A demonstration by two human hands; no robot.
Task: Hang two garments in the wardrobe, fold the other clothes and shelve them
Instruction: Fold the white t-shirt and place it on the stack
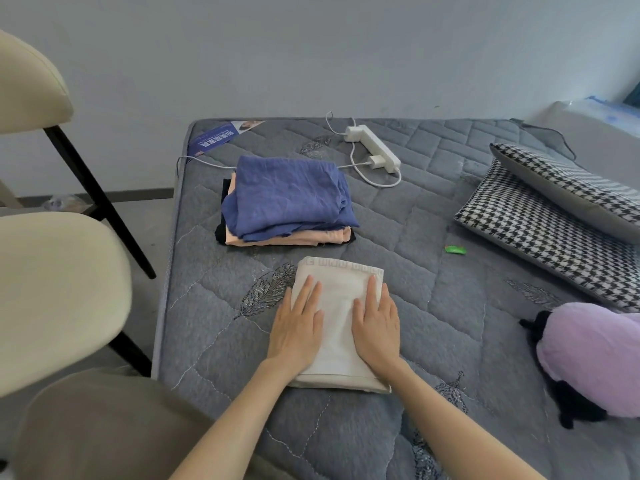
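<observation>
**Position.** The cream garment [341,292] lies folded on the bed [433,306], near its front edge. The left hand [298,336] and right hand [375,329] both rest flat on it, fingers straight and palms down, gripping nothing. The stack [287,202] of folded clothes sits just beyond it, apart from it, with blue on top, then peach, then black. No wardrobe or shelf is in view.

**Probable faults.**
1. Fold release. The cream garment is held flat by pressure alone, so its layers may spring open when the hands lift.
2. Stack collapse. The blue top piece is loosely folded, wrinkled and overhangs the peach layer. Another garment placed on it would likely sit crooked and slide during carrying.
3. Cable snag. A white cable [207,163] runs from the bed's left edge toward the power strip [374,147] and passes at the far side of the stack. Whether it lies under the clothes cannot be determined. Lifting the stack could drag it.
4. Stray pickup. A small green item [455,250] lies to the right of the stack, apart from it. A garment swept that way could catch it.

**Markings.**
- Blue label [218,136] at the bed's far left corner: white characters, seen inverted, not legible.
- Woven lettering along the far hem of the cream garment: not legible.
</observation>
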